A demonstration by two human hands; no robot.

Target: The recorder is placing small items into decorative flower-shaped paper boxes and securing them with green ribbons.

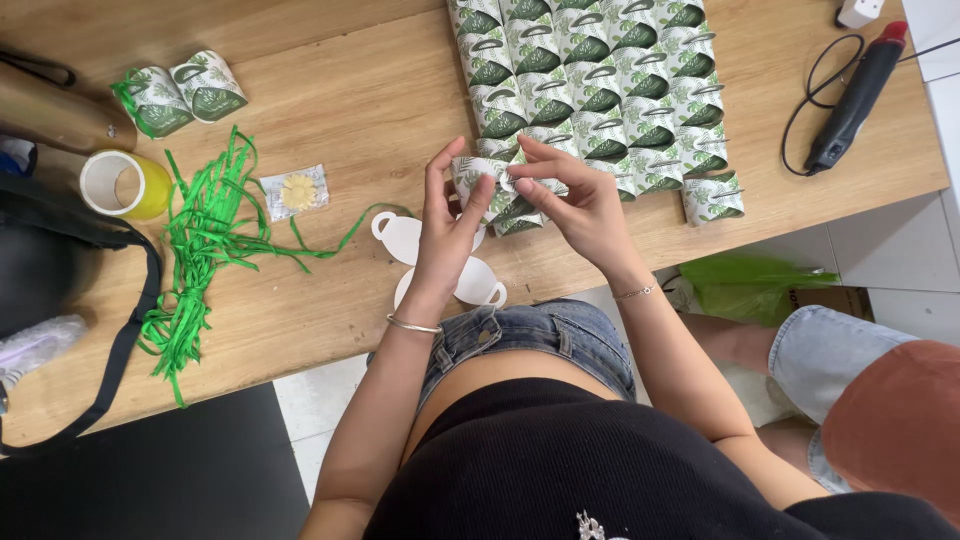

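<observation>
Near the counter's (pixel 330 100) front edge, my left hand (pixel 445 235) and right hand (pixel 580 205) pinch a leaf-printed paper box (pixel 500 195), folding it; closing its flaps likely comes next.

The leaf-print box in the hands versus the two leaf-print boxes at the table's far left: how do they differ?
The box in the hands is held off the table by left hand and right hand and looks only partly folded; the pair of boxes lies untouched and closed. The pair has green ribbon on it; the held box shows none. Both share the white-and-green leaf print.
</observation>
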